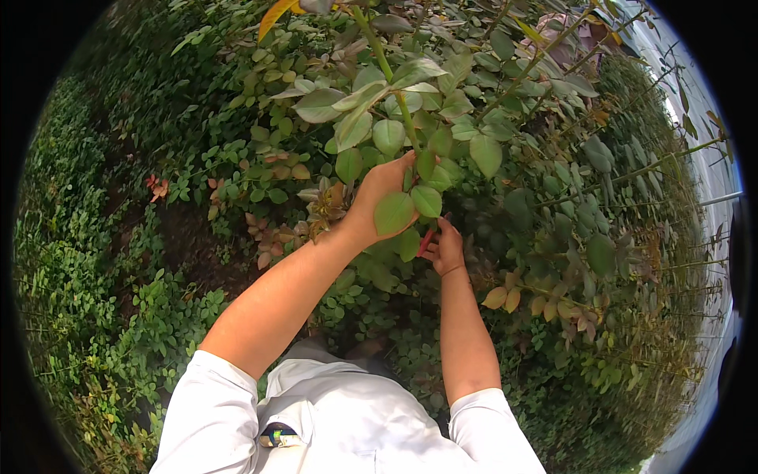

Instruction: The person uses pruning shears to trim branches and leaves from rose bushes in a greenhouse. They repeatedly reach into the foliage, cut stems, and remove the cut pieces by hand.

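My left hand [382, 198] is closed around a thick green rose stem [404, 112], which rises from the grip towards the top of the picture. Broad green leaves [394, 213] cover part of the fingers. Lower and to the right, my right hand [449, 246] holds a tool with a red handle [425, 243], likely pruning shears. Leaves and shadow hide its blades, so where they sit on the stem cannot be told.
Dense rose bushes [237, 118] surround me. Long bare-looking stems [639, 172] reach across the right side. A person in pink clothing [562, 44] is partly hidden behind foliage at the upper right. Pale sheeting [710, 237] runs along the right edge.
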{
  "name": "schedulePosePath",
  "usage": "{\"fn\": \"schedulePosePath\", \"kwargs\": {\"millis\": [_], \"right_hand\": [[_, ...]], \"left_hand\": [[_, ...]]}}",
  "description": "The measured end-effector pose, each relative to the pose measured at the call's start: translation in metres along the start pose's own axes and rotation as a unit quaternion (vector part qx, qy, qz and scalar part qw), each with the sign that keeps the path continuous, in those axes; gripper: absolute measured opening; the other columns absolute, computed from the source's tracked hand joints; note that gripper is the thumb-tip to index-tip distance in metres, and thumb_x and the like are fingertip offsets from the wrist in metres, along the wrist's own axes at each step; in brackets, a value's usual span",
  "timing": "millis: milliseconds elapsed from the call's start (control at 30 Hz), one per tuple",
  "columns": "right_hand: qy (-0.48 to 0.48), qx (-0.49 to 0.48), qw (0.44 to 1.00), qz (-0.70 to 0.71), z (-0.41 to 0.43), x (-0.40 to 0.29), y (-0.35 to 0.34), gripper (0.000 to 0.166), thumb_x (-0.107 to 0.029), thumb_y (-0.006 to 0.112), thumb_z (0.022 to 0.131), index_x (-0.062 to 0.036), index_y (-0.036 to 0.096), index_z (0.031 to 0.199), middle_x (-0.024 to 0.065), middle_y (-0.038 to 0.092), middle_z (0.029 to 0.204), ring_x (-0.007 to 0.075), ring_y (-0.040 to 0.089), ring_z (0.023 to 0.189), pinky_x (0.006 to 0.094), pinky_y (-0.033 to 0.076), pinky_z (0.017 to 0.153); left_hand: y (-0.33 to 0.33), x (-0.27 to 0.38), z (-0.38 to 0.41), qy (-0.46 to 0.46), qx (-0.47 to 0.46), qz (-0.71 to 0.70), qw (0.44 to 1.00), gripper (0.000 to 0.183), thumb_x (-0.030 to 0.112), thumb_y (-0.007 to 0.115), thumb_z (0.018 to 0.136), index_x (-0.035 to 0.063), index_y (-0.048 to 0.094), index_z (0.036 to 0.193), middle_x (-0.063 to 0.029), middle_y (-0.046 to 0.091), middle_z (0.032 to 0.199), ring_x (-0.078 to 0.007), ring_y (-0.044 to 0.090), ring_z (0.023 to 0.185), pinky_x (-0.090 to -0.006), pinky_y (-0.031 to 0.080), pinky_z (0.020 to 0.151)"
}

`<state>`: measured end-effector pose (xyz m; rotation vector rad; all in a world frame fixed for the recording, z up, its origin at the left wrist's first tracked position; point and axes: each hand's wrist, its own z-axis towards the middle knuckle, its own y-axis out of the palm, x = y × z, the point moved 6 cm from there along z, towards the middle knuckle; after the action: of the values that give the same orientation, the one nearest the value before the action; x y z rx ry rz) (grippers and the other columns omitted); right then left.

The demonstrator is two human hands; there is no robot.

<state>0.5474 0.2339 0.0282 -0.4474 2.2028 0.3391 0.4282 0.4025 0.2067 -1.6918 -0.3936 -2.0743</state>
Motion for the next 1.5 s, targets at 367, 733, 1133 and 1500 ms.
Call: {"fn": "schedulePosePath", "kwargs": {"millis": [367, 733, 1133, 1500], "right_hand": [[0.04, -0.133, 0.966, 0.219, 0.035, -0.008, -0.007, 0.039, -0.042, 0.051, 0.096, -0.0088, 0.056, 0.116, 0.0169, 0.058, 0.118, 0.0354, 0.06, 0.105, 0.0553, 0.05, 0.087], [-0.107, -0.079, 0.99, 0.047, -0.014, -0.028, 0.007, 0.039, -0.031, 0.056, 0.096, -0.0045, 0.051, 0.123, 0.0123, 0.06, 0.109, 0.0265, 0.067, 0.085, 0.0398, 0.056, 0.066], [-0.04, -0.165, 0.947, 0.272, 0.036, -0.044, -0.023, 0.043, -0.039, 0.052, 0.097, -0.0036, 0.054, 0.122, 0.0213, 0.057, 0.122, 0.0416, 0.055, 0.114, 0.0542, 0.045, 0.098], [-0.216, -0.181, 0.95, 0.132, -0.03, -0.066, -0.002, 0.034, -0.025, 0.06, 0.097, -0.0044, 0.056, 0.123, 0.003, 0.058, 0.086, 0.0111, 0.049, 0.058, 0.0284, 0.039, 0.05]], "left_hand": [[-0.014, -0.004, -0.014, 0.045, 0.028, 0.111, 0.992, 0.046, -0.008, 0.065, 0.083, 0.0032, 0.053, 0.127, -0.0009, 0.06, 0.101, -0.0063, 0.054, 0.089, -0.0222, 0.046, 0.078], [-0.007, -0.01, -0.022, 0.014, 0.015, 0.055, 0.998, 0.042, -0.008, 0.062, 0.087, -0.0006, 0.053, 0.127, -0.0024, 0.059, 0.108, -0.0074, 0.056, 0.094, -0.0209, 0.047, 0.078], [0.011, 0.01, -0.022, 0.01, -0.024, -0.049, 0.998, 0.045, -0.007, 0.063, 0.087, -0.0016, 0.052, 0.129, -0.0032, 0.057, 0.111, -0.0092, 0.056, 0.098, -0.0218, 0.047, 0.081], [0.014, 0.012, -0.027, -0.018, -0.013, -0.106, 0.994, 0.037, -0.001, 0.061, 0.092, -0.0003, 0.053, 0.128, -0.0047, 0.059, 0.11, -0.0098, 0.056, 0.101, -0.023, 0.047, 0.084]]}}
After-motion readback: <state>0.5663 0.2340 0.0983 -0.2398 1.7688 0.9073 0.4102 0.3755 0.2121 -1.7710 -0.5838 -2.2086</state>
